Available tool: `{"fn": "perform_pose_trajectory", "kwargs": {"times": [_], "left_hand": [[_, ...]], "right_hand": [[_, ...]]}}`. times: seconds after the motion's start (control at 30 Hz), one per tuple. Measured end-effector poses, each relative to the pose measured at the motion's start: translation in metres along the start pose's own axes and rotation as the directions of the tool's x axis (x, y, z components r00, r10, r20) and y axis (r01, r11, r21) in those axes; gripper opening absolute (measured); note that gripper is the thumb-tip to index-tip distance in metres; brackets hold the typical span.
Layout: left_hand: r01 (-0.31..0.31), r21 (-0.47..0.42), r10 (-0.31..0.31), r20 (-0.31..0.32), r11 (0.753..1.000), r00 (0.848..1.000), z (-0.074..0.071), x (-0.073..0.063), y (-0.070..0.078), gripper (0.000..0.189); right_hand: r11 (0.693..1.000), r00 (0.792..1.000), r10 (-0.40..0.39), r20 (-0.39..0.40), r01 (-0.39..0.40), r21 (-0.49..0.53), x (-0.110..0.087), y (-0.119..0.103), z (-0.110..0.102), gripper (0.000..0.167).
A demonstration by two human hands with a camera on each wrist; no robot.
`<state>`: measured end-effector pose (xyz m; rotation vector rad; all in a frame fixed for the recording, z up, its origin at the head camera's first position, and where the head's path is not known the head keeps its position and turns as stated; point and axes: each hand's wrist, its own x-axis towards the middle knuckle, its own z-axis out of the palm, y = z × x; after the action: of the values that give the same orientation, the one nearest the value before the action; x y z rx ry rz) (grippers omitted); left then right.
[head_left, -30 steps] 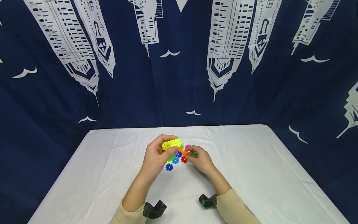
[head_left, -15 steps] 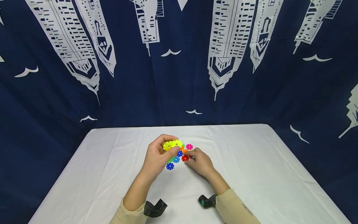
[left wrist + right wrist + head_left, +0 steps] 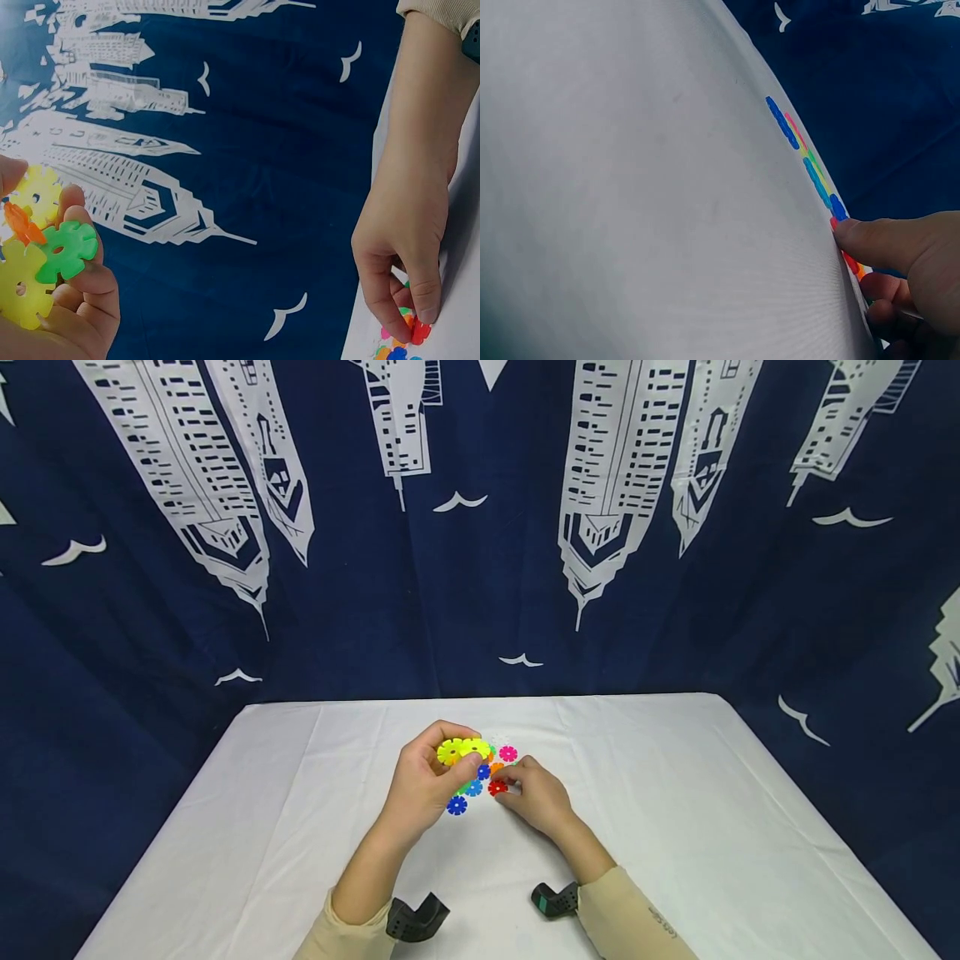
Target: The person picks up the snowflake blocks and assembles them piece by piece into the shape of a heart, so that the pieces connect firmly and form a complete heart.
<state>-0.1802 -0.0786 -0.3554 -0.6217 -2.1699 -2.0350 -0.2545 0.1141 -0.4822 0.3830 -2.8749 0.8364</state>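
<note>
In the head view my left hand (image 3: 420, 781) holds a joined cluster of flower-shaped plastic discs above the table. Yellow discs (image 3: 452, 752) face up there. The left wrist view shows an orange disc (image 3: 25, 225) and a green disc (image 3: 69, 250) slotted between the yellow ones, thumb and fingers around them. My right hand (image 3: 540, 793) is down at the loose discs, its thumb and forefinger pinching a red disc (image 3: 497, 787) at the pile's right side. From the right wrist view, the thumb lies against the red disc's edge; the other fingers are partly hidden.
Loose discs lie flat between the hands, among them a dark blue disc (image 3: 457, 806), a light blue disc (image 3: 473, 787) and a pink disc (image 3: 508, 752). White cloth (image 3: 660, 827) covers the table. A navy curtain (image 3: 480, 585) with white buildings hangs behind it.
My right hand has turned and come down slightly to the left, its fingertips now at the red disc; the pink disc shows more fully. My left hand keeps its cluster, nearly still.
</note>
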Motion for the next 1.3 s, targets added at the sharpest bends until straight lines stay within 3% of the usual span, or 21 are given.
{"fn": "perform_pose_trajectory", "kwargs": {"times": [0.17, 0.4, 0.77, 0.9, 1.13, 1.3], "left_hand": [[0.021, 0.009, -0.021, 0.002, 1.000, 1.000, 0.001, 0.001, 0.001, 0.026], [0.025, -0.006, -0.025, 0.002, 1.000, 1.000, 0.002, 0.001, 0.001, 0.029], [0.003, -0.079, 0.002, 0.067, 0.997, 0.998, 0.003, 0.000, -0.001, 0.034], [-0.016, -0.088, 0.025, 0.097, 0.996, 0.995, 0.004, 0.000, -0.002, 0.034], [-0.078, -0.060, 0.085, 0.129, 0.995, 0.988, 0.003, -0.002, 0.000, 0.034], [-0.045, -0.068, 0.053, 0.131, 0.997, 0.990, 0.005, -0.002, 0.002, 0.036]], "right_hand": [[1.000, 0.999, 0.028, 0.025, -0.028, -0.003, 0.000, -0.001, -0.001, 0.020], [0.997, 0.995, 0.075, 0.073, -0.076, 0.015, 0.002, -0.004, -0.004, 0.029], [0.983, 0.997, -0.029, 0.076, 0.015, 0.182, 0.000, -0.005, -0.013, 0.026], [0.944, 0.998, -0.067, -0.004, 0.064, 0.322, 0.001, -0.009, -0.028, 0.022], [0.844, 0.984, -0.113, -0.137, 0.168, 0.509, -0.002, -0.023, -0.065, 0.010], [0.772, 0.970, -0.138, -0.199, 0.231, 0.592, -0.010, -0.033, -0.087, 0.012]]}}
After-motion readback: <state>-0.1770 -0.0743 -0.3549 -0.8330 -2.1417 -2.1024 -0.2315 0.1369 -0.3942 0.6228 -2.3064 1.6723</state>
